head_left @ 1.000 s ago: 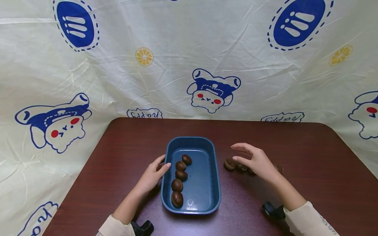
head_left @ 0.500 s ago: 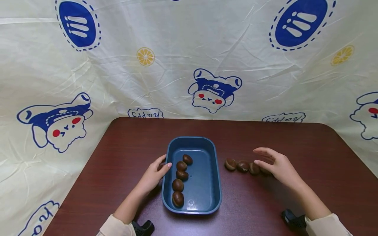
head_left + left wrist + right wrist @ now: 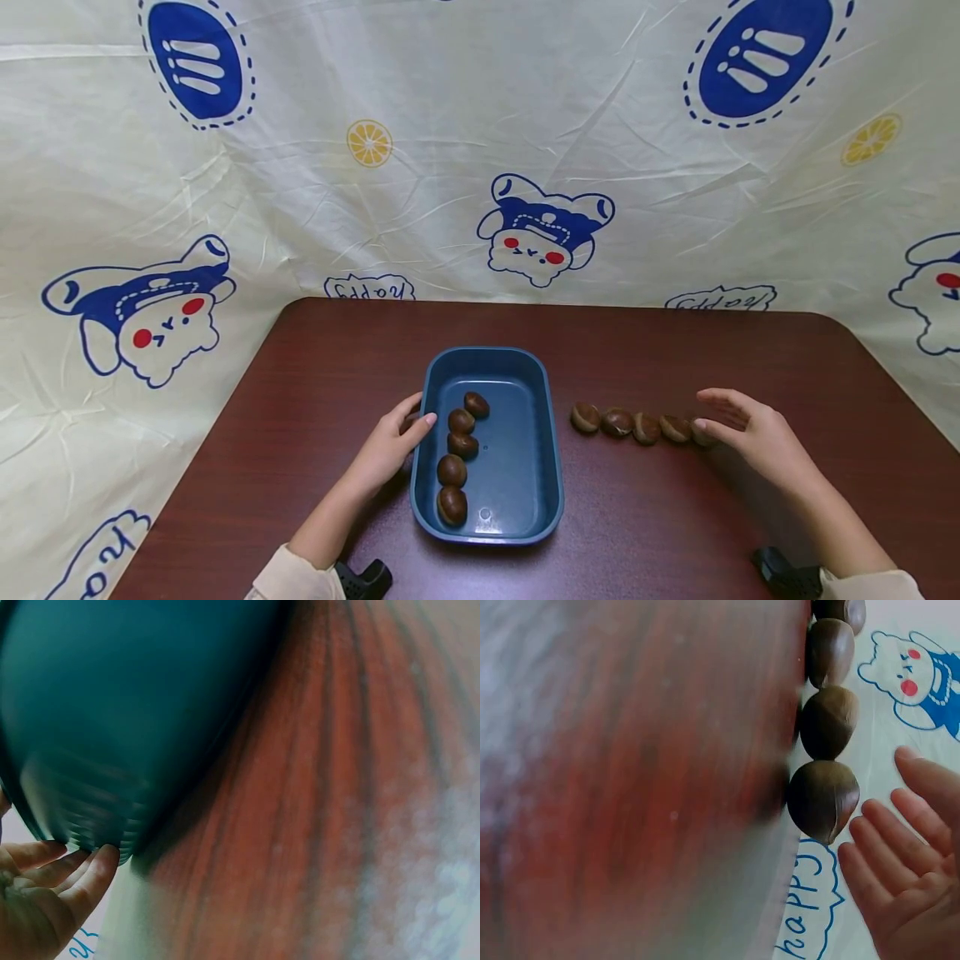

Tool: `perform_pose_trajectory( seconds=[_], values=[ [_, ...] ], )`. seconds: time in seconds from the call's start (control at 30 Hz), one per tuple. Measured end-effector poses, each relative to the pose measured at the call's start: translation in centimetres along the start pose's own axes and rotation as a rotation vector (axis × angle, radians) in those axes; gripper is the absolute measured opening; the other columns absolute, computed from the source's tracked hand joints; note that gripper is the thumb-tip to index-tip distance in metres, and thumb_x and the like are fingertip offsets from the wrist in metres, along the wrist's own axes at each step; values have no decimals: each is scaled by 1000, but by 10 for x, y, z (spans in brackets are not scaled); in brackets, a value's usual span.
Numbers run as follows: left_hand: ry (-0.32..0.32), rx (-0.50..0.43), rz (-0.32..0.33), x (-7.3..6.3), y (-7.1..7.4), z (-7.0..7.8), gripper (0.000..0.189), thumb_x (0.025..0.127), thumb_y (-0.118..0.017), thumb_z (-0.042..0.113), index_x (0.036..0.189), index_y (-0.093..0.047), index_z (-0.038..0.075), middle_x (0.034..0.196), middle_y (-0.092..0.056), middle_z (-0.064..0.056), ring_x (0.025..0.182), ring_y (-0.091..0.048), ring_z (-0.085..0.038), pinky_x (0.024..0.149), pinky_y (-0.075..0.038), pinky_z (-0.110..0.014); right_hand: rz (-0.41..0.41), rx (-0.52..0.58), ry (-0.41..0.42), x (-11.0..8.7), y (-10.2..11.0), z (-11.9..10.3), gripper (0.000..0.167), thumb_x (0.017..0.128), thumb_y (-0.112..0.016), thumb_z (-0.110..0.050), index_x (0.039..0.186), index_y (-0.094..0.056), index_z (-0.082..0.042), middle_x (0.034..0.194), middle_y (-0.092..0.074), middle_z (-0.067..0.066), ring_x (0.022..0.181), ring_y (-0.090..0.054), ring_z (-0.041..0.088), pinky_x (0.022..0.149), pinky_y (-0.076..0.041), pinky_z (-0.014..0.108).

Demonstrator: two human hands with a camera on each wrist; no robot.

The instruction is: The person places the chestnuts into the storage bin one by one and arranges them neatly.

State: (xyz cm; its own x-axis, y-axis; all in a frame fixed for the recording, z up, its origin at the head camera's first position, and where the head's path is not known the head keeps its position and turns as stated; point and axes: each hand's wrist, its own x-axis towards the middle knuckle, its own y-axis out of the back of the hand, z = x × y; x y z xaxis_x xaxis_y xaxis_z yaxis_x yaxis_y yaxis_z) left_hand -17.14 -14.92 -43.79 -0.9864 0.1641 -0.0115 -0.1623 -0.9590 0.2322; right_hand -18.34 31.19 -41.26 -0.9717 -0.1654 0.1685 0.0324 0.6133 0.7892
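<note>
We see the left grip (image 3: 389,442) pinching a blue tray (image 3: 517,467) holding five chestnuts (image 3: 462,446), the right grip (image 3: 767,440) loosely spread beside a chestnut row (image 3: 646,428) on the table (image 3: 637,517).

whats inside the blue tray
Five brown chestnuts lie in an uneven row down the left half of the blue tray. What is directly beneath them is covered and cannot be seen.

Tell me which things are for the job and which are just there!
For the job:
tray, held by the left hand
chestnuts inside it
row of chestnuts beside it
right hand, by the row's far end

Just there:
table underneath
cloth with cartoon prints, behind
black gadgets on the wrists
</note>
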Motion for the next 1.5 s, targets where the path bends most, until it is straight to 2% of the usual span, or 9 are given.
perform_pose_trajectory(
  seconds=[0.07,0.3,0.53,0.77,0.9,1.03,1.17,1.3,1.5],
  values=[
    [2,12,-2,0,0,0,50,90,-55,27,133,-40,5,123,-52,-18,107,-53,-31,85,-44,-45,-7,-11,-3,-1,1,3,43,85,-63,-26,118,-52,-1,113,-55,22,103,-50,42,77,-44,45],
    [-5,12,-23,0,1,-2,53,90,-54,31,134,-39,5,124,-51,-18,108,-52,-31,85,-44,-44,-35,-36,-15,-4,-3,14,40,81,-67,-23,113,-56,-1,107,-59,22,94,-58,32,64,-45,16],
    [0,-12,-19,-1,1,2,51,91,-54,24,134,-39,3,124,-50,-20,109,-51,-32,85,-44,-45,-102,15,-55,-7,-6,16,45,83,-65,-25,116,-52,2,111,-55,26,99,-54,41,72,-49,38],
    [8,20,-27,-12,0,32,48,92,-51,15,133,-36,-5,124,-48,-26,109,-50,-36,85,-43,-46,-108,18,-50,-8,-8,16,46,83,-65,-24,118,-51,3,111,-54,25,99,-54,40,74,-48,41],
    [15,32,-31,-14,0,38,47,93,-50,14,133,-35,-6,124,-47,-26,110,-49,-36,86,-42,-46,-89,12,-41,-8,-8,17,44,82,-66,-22,116,-52,3,109,-56,24,95,-57,37,72,-49,38],
    [5,26,-27,-12,0,32,47,93,-50,14,133,-36,-6,124,-48,-26,109,-50,-36,86,-43,-46,-38,10,-6,-7,-8,16,41,80,-68,-18,113,-54,2,106,-58,22,88,-60,13,68,-49,21],
    [0,13,-15,-5,0,14,48,92,-52,17,133,-37,-2,124,-49,-24,110,-50,-35,85,-43,-47,17,29,37,-5,-7,13,39,80,-69,-14,112,-55,2,104,-59,21,83,-50,-11,66,-42,8],
    [-6,15,-10,0,0,0,50,91,-54,23,134,-38,2,124,-49,-21,110,-50,-32,85,-44,-45,49,41,52,-2,-6,6,39,81,-68,-15,113,-54,1,106,-58,19,85,-46,-15,67,-40,5],
    [-6,-2,-17,0,1,0,51,90,-54,27,134,-39,4,124,-50,-19,109,-51,-30,84,-45,-43,55,82,59,2,-9,-7,40,82,-67,-16,115,-53,1,108,-57,19,87,-47,-15,70,-40,5]
  ],
)
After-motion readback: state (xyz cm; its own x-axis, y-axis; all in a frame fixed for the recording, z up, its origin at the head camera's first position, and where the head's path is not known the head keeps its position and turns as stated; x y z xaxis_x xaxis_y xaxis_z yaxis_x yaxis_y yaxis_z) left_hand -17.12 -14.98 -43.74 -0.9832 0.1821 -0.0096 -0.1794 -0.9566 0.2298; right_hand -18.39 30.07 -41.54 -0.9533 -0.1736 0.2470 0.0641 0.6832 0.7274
